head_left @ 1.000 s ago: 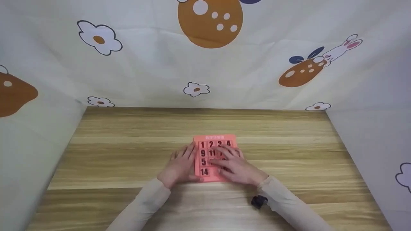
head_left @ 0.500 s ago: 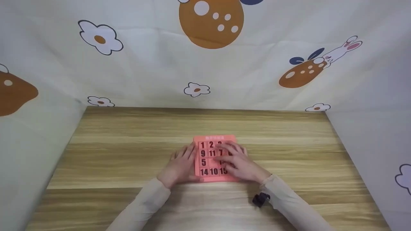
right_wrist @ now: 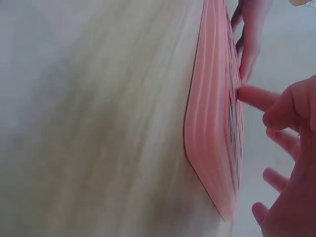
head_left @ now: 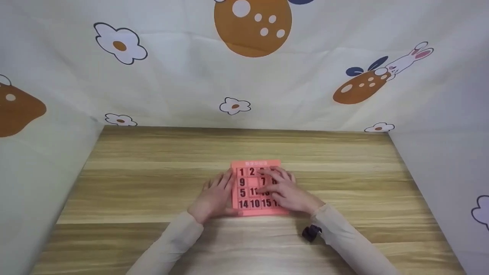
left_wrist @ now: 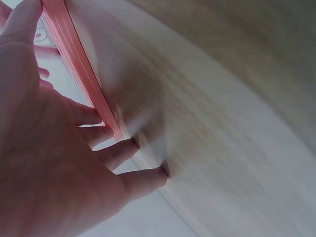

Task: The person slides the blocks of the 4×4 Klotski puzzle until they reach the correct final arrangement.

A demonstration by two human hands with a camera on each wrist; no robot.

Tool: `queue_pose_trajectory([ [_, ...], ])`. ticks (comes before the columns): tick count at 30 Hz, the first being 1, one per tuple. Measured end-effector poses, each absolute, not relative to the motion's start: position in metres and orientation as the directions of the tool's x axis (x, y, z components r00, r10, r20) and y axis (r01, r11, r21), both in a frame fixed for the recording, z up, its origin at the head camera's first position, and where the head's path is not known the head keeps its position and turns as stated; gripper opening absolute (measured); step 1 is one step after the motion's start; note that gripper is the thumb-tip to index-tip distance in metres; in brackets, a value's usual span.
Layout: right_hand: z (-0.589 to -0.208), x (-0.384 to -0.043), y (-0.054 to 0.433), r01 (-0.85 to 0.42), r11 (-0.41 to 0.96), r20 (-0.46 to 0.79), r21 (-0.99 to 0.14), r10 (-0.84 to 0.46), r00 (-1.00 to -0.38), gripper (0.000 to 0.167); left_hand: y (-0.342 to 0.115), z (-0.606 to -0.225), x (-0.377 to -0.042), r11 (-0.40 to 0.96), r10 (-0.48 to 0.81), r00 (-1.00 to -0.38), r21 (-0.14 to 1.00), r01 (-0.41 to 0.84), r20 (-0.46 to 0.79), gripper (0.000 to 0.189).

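A pink number sliding puzzle (head_left: 256, 163) lies flat on the wooden table, its tiles printed with black numerals. Tile 11 (head_left: 253, 191) sits in the third row, and the vacant slot (head_left: 253, 182) is right above it. Along the puzzle's left side rests my left hand (head_left: 212, 198), thumb at the near left corner; in the left wrist view some fingertips (left_wrist: 106, 132) touch its edge and others reach the table. My right hand (head_left: 292, 193) is over the right side, covering several tiles. One extended finger (right_wrist: 254, 96) touches the tile face in the right wrist view.
The wooden table (head_left: 153, 172) extends around the puzzle. Pale cloth (head_left: 172, 76) printed with flowers and orange fruit walls off the back and both sides. A small black device (head_left: 311, 233) is at the right sleeve.
Tile 10 has slid down into the bottom row, then tile 11 has slid down into the third row. My right hand has shifted slightly right; my left hand has stayed put.
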State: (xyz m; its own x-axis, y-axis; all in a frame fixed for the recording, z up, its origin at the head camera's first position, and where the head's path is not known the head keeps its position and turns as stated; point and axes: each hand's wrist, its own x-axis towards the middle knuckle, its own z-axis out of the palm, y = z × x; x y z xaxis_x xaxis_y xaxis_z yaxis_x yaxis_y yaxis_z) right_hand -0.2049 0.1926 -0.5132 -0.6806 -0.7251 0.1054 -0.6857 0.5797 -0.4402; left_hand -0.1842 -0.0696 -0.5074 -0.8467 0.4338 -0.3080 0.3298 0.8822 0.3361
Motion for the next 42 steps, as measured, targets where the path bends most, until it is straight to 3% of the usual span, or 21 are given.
queue_pose_trajectory([
  [4, -0.515, -0.2, 0.196, -0.748, 0.53, 0.154, -0.399, -0.766, -0.625, 0.039, -0.07, -0.508, -0.184, 0.881, 0.434, -0.85, 0.339, 0.331, -0.298, 0.116],
  [13, -0.518, -0.2, 0.206, -0.637, 0.652, 0.133, -0.412, -0.648, -0.75, 0.047, -0.069, -0.508, -0.186, 0.881, 0.436, -0.847, 0.336, 0.333, -0.305, 0.116],
  [21, -0.519, -0.203, 0.195, -0.649, 0.635, 0.036, -0.419, -0.703, -0.71, 0.05, -0.068, -0.508, -0.185, 0.886, 0.432, -0.845, 0.324, 0.332, -0.316, 0.116],
  [24, -0.518, -0.205, 0.196, -0.651, 0.629, 0.09, -0.425, -0.686, -0.722, 0.046, -0.069, -0.508, -0.185, 0.883, 0.437, -0.842, 0.328, 0.335, -0.316, 0.116],
  [28, -0.515, -0.209, 0.209, -0.654, 0.619, 0.241, -0.434, -0.62, -0.747, 0.028, -0.07, -0.507, -0.185, 0.882, 0.438, -0.842, 0.331, 0.335, -0.314, 0.115],
  [33, -0.514, -0.211, 0.223, -0.695, 0.574, 0.337, -0.433, -0.612, -0.715, 0.017, -0.072, -0.506, -0.184, 0.878, 0.44, -0.846, 0.341, 0.336, -0.3, 0.113],
  [38, -0.516, -0.21, 0.222, -0.676, 0.62, 0.323, -0.397, -0.595, -0.736, 0.02, -0.071, -0.508, -0.184, 0.877, 0.442, -0.847, 0.339, 0.34, -0.295, 0.113],
  [42, -0.517, -0.208, 0.217, -0.681, 0.622, 0.221, -0.387, -0.654, -0.723, 0.033, -0.07, -0.508, -0.185, 0.882, 0.437, -0.846, 0.331, 0.336, -0.304, 0.114],
])
